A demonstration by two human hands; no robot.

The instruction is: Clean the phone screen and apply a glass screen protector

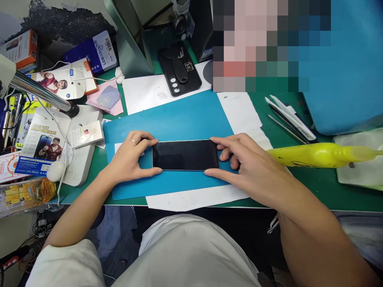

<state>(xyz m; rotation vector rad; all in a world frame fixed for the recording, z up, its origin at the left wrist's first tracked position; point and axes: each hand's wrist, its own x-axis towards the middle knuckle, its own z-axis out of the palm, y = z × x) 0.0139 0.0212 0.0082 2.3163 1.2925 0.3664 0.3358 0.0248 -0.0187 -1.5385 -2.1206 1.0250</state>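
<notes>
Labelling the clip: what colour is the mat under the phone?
Plain blue mat; the head view shows it best.

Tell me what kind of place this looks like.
Probably a phone repair bench: a box marked LCD, tweezer-like tools and a yellow squeeze bottle lie around a dark-screened phone on a blue mat.

bare hands: two, one left hand (130, 155) and one right hand (248, 165). black glass-faced rectangular phone (185, 155): one. black phone case with rear strap (166, 63): one. flat blue mat (179, 115): one. yellow plastic bottle (311, 155): one. blue box labelled lcd (91, 54): one.
</notes>
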